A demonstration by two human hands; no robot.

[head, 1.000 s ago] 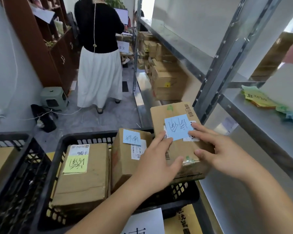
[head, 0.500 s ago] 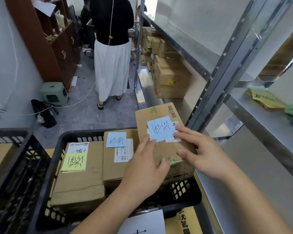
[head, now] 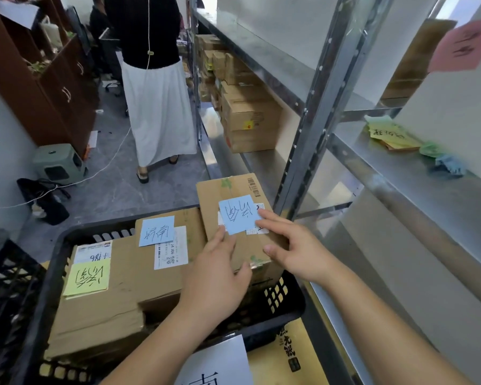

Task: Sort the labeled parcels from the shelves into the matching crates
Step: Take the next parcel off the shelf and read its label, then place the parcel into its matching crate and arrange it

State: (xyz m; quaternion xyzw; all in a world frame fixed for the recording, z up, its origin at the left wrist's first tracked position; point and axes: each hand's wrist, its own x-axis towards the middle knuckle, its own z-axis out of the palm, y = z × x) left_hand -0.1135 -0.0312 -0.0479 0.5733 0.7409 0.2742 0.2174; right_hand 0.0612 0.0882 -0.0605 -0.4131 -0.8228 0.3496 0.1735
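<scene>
A cardboard parcel (head: 233, 191) with a blue handwritten note (head: 238, 213) lies tilted at the right end of the black crate (head: 289, 307), against a second blue-noted parcel (head: 178, 226). My left hand (head: 214, 276) rests on its near left top, fingers straight, thumb along the near edge. My right hand (head: 295, 250) lies on its right side, index finger touching the note, thumb on the top. A third parcel (head: 117, 295) with a yellow note sits at the crate's left.
A metal shelf rack (head: 317, 107) runs along the right, with stacked boxes (head: 247, 120) and loose notes (head: 392, 136). A person in a white skirt (head: 159, 107) stands in the aisle ahead. Another black crate (head: 3, 287) sits left. A white sign (head: 220, 362) hangs at the crate's front.
The blue-noted parcel has come down and left, closer against the neighbouring parcel in the crate, with both hands staying on it. The person ahead has stepped farther down the aisle.
</scene>
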